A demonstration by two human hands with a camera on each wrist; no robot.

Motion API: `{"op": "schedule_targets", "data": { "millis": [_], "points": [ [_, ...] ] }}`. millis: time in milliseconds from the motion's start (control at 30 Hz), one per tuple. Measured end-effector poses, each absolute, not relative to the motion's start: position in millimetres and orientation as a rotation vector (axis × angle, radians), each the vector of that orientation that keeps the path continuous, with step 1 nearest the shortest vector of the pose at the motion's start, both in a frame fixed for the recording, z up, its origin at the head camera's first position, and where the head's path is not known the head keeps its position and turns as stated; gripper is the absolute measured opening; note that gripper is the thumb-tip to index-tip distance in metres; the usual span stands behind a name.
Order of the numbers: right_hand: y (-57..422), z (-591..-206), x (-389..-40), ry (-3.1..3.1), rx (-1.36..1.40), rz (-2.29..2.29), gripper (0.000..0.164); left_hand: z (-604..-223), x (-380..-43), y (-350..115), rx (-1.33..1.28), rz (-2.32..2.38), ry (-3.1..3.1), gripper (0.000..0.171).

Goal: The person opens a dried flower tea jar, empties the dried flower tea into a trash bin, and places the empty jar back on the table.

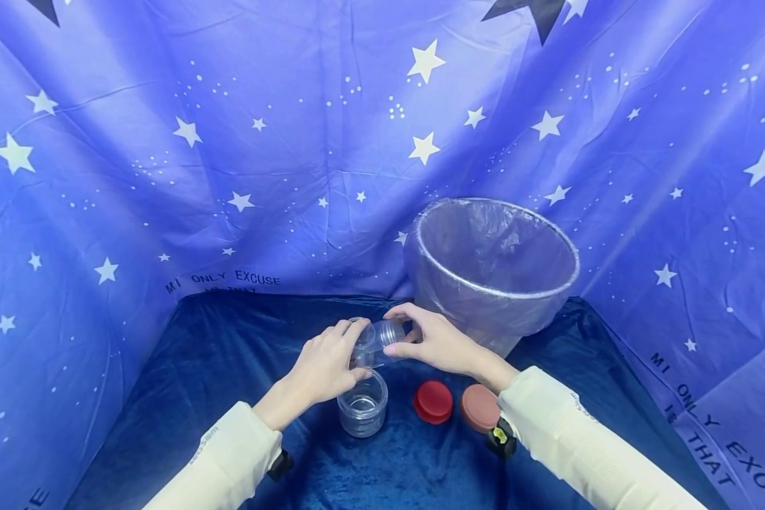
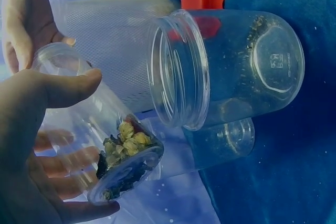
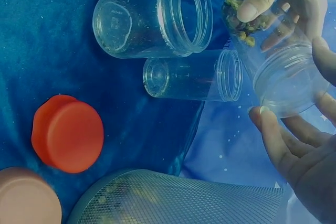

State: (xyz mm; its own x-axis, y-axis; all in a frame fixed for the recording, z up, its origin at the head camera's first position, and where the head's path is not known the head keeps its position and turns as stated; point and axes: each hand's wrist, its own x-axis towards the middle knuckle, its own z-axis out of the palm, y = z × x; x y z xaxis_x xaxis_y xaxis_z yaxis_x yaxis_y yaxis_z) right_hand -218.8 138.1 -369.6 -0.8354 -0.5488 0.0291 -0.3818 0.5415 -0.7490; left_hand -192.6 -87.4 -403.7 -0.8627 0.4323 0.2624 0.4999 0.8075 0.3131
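My left hand (image 1: 326, 360) grips the body of a clear plastic jar (image 2: 118, 114), tilted on its side. Dried yellowish flowers and dark bits (image 2: 123, 148) lie at its bottom end. Around the screw-threaded mouth of the same jar, my right hand (image 1: 443, 341) holds with thumb and fingers. Just below the left hand, a wider clear jar (image 1: 363, 407) stands uncapped on the cloth, small crumbs inside its base. A slimmer clear jar (image 3: 191, 77) stands beyond it, partly hidden by the hands in the head view.
To the right of the wide jar lie a red lid (image 1: 433, 401) and a pink lid (image 1: 479, 407), the latter partly covered by the right wrist. Behind the right hand stands a mesh bin (image 1: 497, 283) with a clear liner. Dark blue cloth (image 1: 229, 397) covers the table; starry curtains surround it.
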Motion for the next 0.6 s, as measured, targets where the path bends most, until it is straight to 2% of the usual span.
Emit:
{"op": "schedule_targets", "data": {
  "millis": [133,267,367,533,600],
  "points": [
    [138.0,-370.7,-219.0,2.565,-0.793,-1.181,0.057,-404.0,-192.3,-87.3,-0.724,-0.569,-2.821,0.077],
    [138.8,-370.0,-218.3,2.503,-0.723,-1.211,0.071,-405.4,-192.0,-87.2,-0.717,-0.556,-2.806,0.076],
    [140.1,-369.0,-217.7,2.428,-0.569,-1.243,0.074,-406.6,-191.6,-87.0,-0.712,-0.547,-2.787,0.075],
    [139.5,-368.6,-217.7,2.409,-0.304,-1.237,0.066,-408.4,-190.8,-86.0,-0.719,-0.561,-2.748,0.077],
    [138.2,-369.1,-217.7,2.407,-0.194,-1.248,0.07,-408.8,-190.7,-84.9,-0.731,-0.558,-2.718,0.078]
  ]
}}
